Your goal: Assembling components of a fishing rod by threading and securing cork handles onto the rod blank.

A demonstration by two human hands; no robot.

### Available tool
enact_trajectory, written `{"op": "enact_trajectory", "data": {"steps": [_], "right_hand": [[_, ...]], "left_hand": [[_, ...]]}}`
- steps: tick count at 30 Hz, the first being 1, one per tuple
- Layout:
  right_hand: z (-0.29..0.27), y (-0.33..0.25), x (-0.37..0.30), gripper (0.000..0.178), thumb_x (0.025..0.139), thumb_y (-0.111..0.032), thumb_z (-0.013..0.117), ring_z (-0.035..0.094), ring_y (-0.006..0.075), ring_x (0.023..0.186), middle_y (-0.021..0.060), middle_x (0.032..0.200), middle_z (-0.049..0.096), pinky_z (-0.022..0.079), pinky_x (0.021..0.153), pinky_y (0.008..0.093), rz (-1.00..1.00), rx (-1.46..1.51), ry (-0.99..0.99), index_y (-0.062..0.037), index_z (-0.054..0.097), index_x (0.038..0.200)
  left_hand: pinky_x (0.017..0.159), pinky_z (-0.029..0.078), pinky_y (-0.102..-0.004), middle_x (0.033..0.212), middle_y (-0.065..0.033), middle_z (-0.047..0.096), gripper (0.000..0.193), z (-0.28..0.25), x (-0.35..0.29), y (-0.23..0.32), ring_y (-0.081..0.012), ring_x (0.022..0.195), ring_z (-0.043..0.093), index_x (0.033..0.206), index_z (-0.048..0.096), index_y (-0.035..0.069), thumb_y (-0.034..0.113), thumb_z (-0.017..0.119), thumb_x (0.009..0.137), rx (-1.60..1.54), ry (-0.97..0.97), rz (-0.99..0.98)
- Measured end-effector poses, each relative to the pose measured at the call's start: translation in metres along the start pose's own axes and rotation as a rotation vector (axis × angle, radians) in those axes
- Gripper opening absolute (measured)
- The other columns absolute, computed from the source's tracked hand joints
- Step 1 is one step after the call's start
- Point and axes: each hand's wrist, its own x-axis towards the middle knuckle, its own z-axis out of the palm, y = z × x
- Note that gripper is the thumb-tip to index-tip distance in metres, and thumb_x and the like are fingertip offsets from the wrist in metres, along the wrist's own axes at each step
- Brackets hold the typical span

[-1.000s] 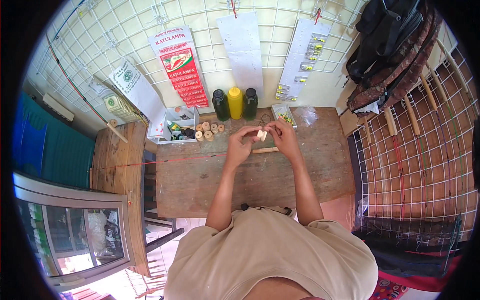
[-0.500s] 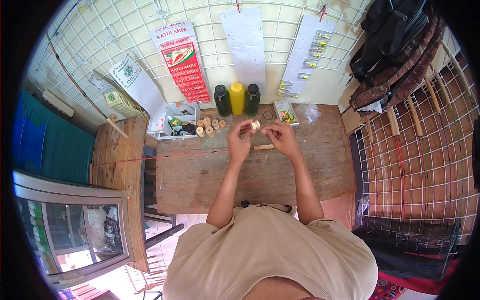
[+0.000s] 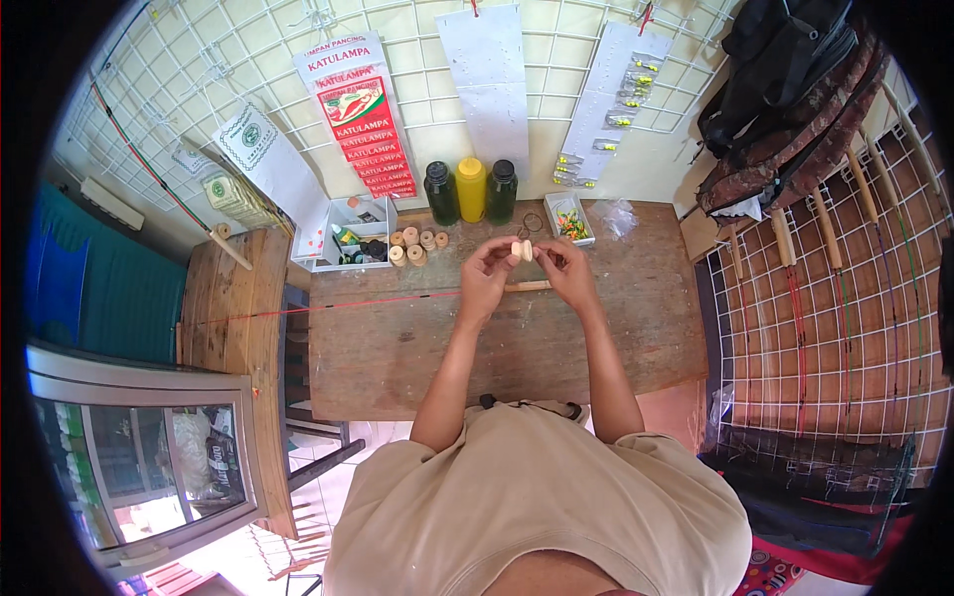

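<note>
Above the middle of the wooden table, my left hand pinches a small pale wooden spool between thumb and fingers. My right hand is closed in a pinch right at the spool's right side. Whatever its fingertips hold is too small to make out. Under my hands lies a fishing rod with a thin red shaft and a light wooden handle. Its shaft runs off to the left. Several more wooden spools stand grouped to the left of my hands.
Behind the spools sits a white divided box with small bottles. Two dark bottles and a yellow bottle line the wall. A small white tray holds colourful bits, beside a clear plastic bag. Rods hang at right on a grid.
The spool has shifted slightly right and turned in my left hand. My right fingertips have come up against its side from a small gap away.
</note>
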Motion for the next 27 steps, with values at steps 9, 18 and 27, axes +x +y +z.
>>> {"op": "enact_trajectory", "data": {"steps": [9,18,27], "right_hand": [[-0.001,-0.014,0.002,0.013,0.082,-0.013,0.069,0.04,0.0089,0.057,0.0007,0.064,0.045,0.033,0.052,0.0256,-0.021,-0.03,-0.237,-0.0017,0.069,0.089],[-0.002,0.0,0.004,0.011,0.08,-0.009,0.067,0.036,0.0132,0.054,0.0028,0.064,0.04,0.033,0.052,0.0276,-0.063,-0.078,-0.087,-0.0014,0.068,0.088],[0.0,0.011,-0.007,0.013,0.083,-0.012,0.068,0.038,0.0078,0.057,-0.0005,0.064,0.046,0.032,0.052,0.0246,0.045,-0.125,-0.093,-0.0013,0.068,0.091]], "left_hand": [[0.079,0.049,-0.0265,0.102,-0.008,0.064,0.029,-0.013,0.001,-0.012,-0.0139,0.088,0.061,0.109,0.064,0.002,0.004,0.068,0.08,0.342,0.209,0.113],[0.079,0.049,-0.0278,0.104,-0.0084,0.065,0.03,-0.017,0.001,-0.007,-0.0155,0.09,0.063,0.11,0.065,0.004,0.003,0.066,0.081,0.284,-0.138,0.014],[0.079,0.048,-0.0253,0.1,-0.0052,0.064,0.027,0.004,0.001,-0.013,-0.0113,0.089,0.06,0.11,0.063,0.002,0.011,0.068,0.085,0.035,0.134,-0.022]]}}
